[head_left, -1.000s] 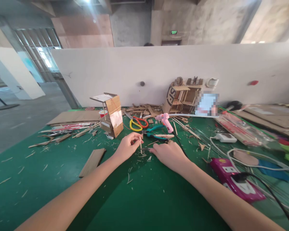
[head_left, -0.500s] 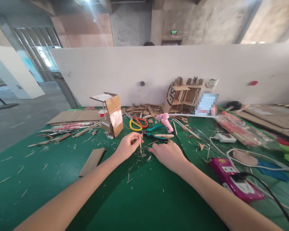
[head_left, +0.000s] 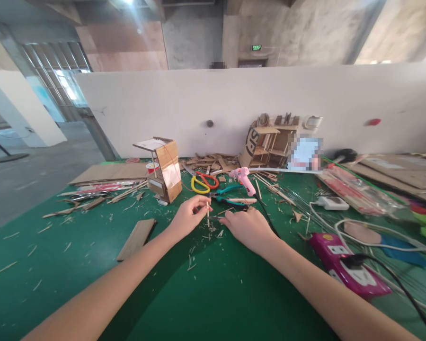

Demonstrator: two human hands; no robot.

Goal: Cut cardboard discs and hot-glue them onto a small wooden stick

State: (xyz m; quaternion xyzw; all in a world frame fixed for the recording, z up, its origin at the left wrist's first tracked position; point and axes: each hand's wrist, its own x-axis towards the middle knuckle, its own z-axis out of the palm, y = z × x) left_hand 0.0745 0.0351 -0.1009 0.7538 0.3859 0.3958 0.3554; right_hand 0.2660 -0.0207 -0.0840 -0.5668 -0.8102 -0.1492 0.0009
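My left hand (head_left: 190,216) pinches a thin wooden stick (head_left: 208,219), held nearly upright just above the tabletop. My right hand (head_left: 249,228) is closed around a knife; only its narrow blade (head_left: 215,218) shows, pointing left, and the fingers hide the handle. The blade meets the stick below my left fingertips, though I cannot tell how deep it bites. Pale wood shavings (head_left: 210,230) lie beneath. Right behind the hands are teal-handled pliers (head_left: 230,190), scissors with a yellow and an orange handle (head_left: 199,183), and a pink glue gun (head_left: 246,181).
A cardboard model (head_left: 166,170) stands left, a cardboard shelf (head_left: 266,142) at the back. A cardboard strip (head_left: 137,239) lies near my left forearm. Right are a magenta power strip (head_left: 348,265), a white charger (head_left: 332,203) and cables. A white partition (head_left: 184,109) closes off the rear.
Hardly anything differs. The stick and both hands keep nearly the same place, with the blade still against the stick.
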